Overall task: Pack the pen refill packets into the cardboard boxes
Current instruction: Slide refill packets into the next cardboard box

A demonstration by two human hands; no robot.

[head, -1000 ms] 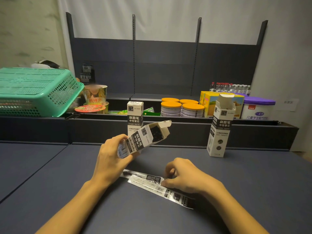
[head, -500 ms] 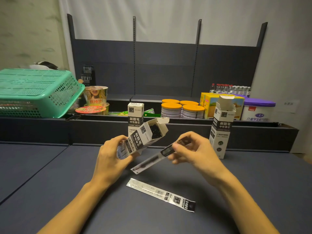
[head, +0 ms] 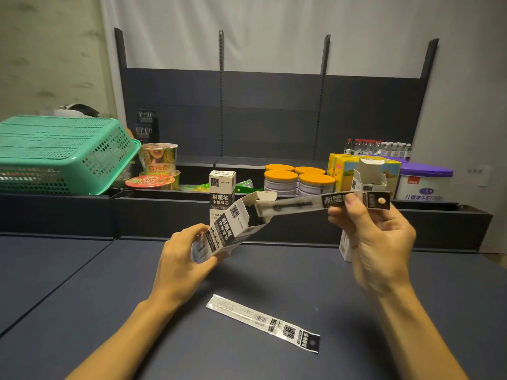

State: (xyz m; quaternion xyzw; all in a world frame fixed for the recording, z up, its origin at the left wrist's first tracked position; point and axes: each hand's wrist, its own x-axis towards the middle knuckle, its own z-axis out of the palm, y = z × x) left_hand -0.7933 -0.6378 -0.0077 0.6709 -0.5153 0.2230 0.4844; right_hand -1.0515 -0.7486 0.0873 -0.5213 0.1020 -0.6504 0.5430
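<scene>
My left hand (head: 182, 263) grips an open black-and-white cardboard box (head: 229, 229), tilted with its mouth up and to the right. My right hand (head: 375, 242) pinches the black header end of a pen refill packet (head: 307, 205). The packet's clear tip sits just inside the box mouth, where dark refills show. A second refill packet (head: 263, 323) lies flat on the dark table (head: 82, 311) between my forearms. A closed box (head: 221, 192) stands upright behind the held one. An open-topped box (head: 367, 179) stands at the right, partly hidden by my right hand.
A turquoise plastic basket (head: 63, 154) lies tipped on the ledge at the left. Noodle cups (head: 157, 160), orange-lidded tins (head: 299, 182), a yellow carton (head: 343, 168), a purple-lidded tub (head: 425, 182) and small bottles (head: 378, 146) line the dark shelf behind the table.
My right hand picked one packet off the table, raised it and swung its tip up into the mouth of the held box. The other packet stayed on the table.
</scene>
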